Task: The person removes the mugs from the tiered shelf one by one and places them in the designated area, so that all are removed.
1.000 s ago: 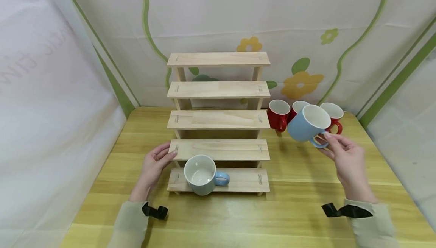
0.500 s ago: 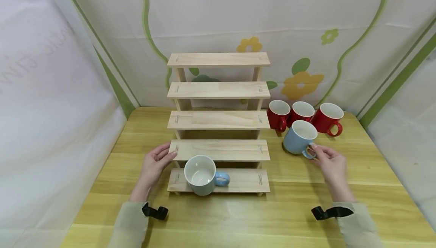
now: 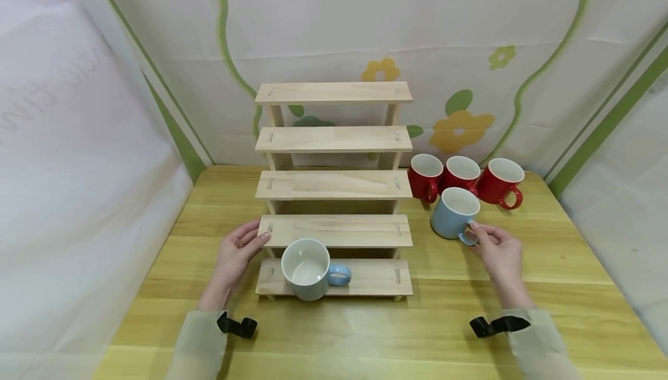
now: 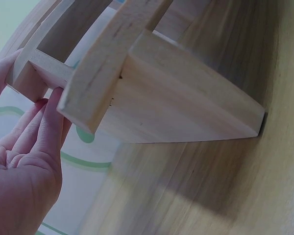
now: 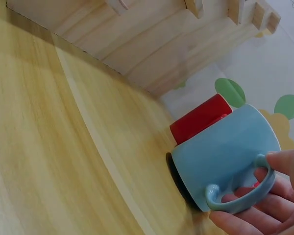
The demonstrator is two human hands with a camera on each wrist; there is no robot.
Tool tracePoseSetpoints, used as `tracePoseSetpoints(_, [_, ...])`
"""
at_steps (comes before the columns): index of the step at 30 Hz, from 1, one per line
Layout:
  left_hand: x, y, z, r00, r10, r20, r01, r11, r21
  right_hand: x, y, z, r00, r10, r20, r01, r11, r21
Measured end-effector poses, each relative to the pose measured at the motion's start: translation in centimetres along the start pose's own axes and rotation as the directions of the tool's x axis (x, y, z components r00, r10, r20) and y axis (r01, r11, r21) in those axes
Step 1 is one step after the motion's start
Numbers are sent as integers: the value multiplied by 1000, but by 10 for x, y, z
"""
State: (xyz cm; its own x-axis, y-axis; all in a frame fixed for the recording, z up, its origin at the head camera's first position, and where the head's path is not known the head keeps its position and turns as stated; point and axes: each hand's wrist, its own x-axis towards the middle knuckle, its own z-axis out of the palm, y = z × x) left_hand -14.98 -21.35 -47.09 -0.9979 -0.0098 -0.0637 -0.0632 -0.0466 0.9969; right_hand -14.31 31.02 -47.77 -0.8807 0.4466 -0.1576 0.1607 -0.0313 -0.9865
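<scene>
My right hand point(image 3: 502, 255) holds a light blue mug point(image 3: 453, 217) by its handle, thumb on top and fingers through and under the loop. The mug point(image 5: 225, 152) stands nearly upright, its base right at the tabletop with a dark shadow beside it. My left hand point(image 3: 233, 258) grips the left end of a stepped wooden shelf point(image 3: 334, 230) at the second step from the front, thumb on top and fingers beneath the board point(image 4: 27, 81). On the lowest step sits another blue mug point(image 3: 308, 287), its handle pointing right.
Behind the held mug stand three red mugs: one close to the shelf point(image 3: 421, 185), a middle one point(image 3: 459, 174) partly covered, and one at the right point(image 3: 496, 185). White patterned cloth point(image 3: 313, 26) walls off the back and sides of the wooden table point(image 3: 334, 345).
My right hand has brought the blue mug down and left, in front of the red mugs, and tipped it more upright. The left hand stays on the shelf.
</scene>
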Motion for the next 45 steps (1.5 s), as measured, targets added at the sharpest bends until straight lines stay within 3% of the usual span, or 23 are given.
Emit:
tracePoseSetpoints(12, [0,-1,0,1000,1,-4,-1,1000,-2,-6,4,4,1000,-4,-23,3,999,-49])
tracePoseSetpoints(18, [0,-1,0,1000,0,-3,0,1000,-7,-9,9,6,999,-2,-42,2,1000,-11])
tracePoseSetpoints(26, [-1,0,1,1000,-9,-10,9,1000,2,-10,11,0,999,-23,-25,18,982,-188])
tracePoseSetpoints(30, [0,-1,1,1000,-6,-6,6,1000,0,-11,1,-3,999,-45,-32,36,971,-234])
tracePoseSetpoints(34, [0,-1,0,1000,-4,-2,4,1000,-2,-16,-14,1,988,-137,-68,118,966,-230])
tracePoseSetpoints(38, [0,-1,0,1000,0,-2,0,1000,-8,-26,-32,9,956,-286,-73,264,939,-219])
tracePoseSetpoints(45, [0,0,0,1000,3,5,-3,1000,-5,-49,-70,28,891,-446,83,453,885,-107])
